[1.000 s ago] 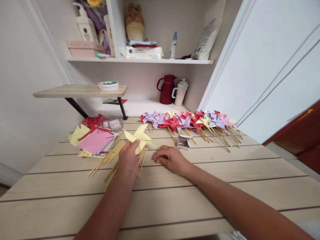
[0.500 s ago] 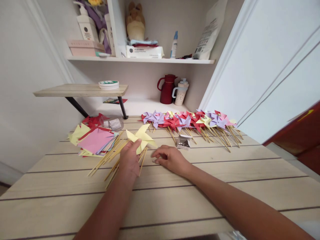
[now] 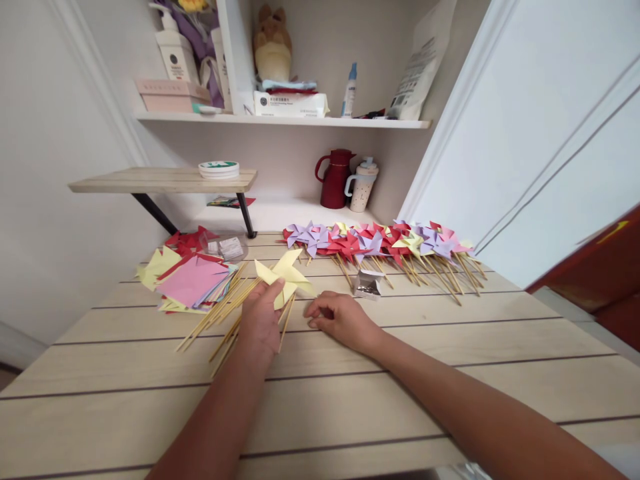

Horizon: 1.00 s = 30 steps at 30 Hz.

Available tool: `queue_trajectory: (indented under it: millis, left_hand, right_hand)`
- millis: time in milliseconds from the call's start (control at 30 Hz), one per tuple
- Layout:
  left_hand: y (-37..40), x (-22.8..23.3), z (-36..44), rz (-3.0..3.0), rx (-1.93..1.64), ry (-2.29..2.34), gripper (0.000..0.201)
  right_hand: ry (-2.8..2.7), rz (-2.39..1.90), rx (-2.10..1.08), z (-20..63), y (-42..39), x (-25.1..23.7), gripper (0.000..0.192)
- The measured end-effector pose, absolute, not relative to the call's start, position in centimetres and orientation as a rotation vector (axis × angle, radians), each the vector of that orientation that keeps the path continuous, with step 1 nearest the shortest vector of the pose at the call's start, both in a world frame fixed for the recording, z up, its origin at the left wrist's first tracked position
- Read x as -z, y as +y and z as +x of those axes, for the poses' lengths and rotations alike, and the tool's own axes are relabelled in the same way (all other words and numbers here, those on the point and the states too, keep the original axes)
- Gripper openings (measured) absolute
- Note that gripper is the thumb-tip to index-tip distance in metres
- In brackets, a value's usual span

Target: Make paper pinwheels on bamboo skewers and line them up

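Note:
A pale yellow paper pinwheel (image 3: 284, 275) is pinched at its centre by my left hand (image 3: 261, 308), the thumb pressed on its front. Beneath that hand, thin wooden sticks (image 3: 225, 303) fan out over the table. My right hand (image 3: 343, 319) rests on its side just right of the pinwheel, apart from it. Its fingers are curled with thumb and forefinger close together; anything between them is too small or hidden to tell. Beyond that hand stands a small opened box (image 3: 368, 285) with shiny dark contents.
A row of finished pinwheels (image 3: 370, 241) on sticks lies along the table's back. Stacked coloured paper (image 3: 193, 280) and a clear plastic container (image 3: 231, 249) are at left, near a small raised shelf (image 3: 165, 180). A red jug (image 3: 336, 180) and a cup (image 3: 363, 187) stand behind.
A tiny silvery bit that showed at my right fingertips is no longer visible, and those fingers have shifted slightly. My left hand keeps its hold on the pinwheel.

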<state>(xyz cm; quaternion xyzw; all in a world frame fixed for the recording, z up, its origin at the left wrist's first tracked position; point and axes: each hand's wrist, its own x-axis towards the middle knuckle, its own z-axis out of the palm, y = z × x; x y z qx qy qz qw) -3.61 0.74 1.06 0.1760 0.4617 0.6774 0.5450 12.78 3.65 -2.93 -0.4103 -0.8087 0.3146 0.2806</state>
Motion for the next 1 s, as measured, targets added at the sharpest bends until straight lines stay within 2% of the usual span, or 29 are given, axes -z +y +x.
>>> queue_trajectory:
  millis: [500, 1000]
  left_hand:
    - [0.70, -0.83, -3.44, 0.403, -1.616, 1.058, 0.015]
    - [0.95, -0.70, -3.39, 0.401, -1.594, 1.067, 0.013]
  right_hand:
    - [-2.196, -1.123, -0.781, 12.79, 3.57, 2.98, 0.012]
    - [-2.156, -1.108, -0.859, 12.85, 3.48, 3.16, 0.020]
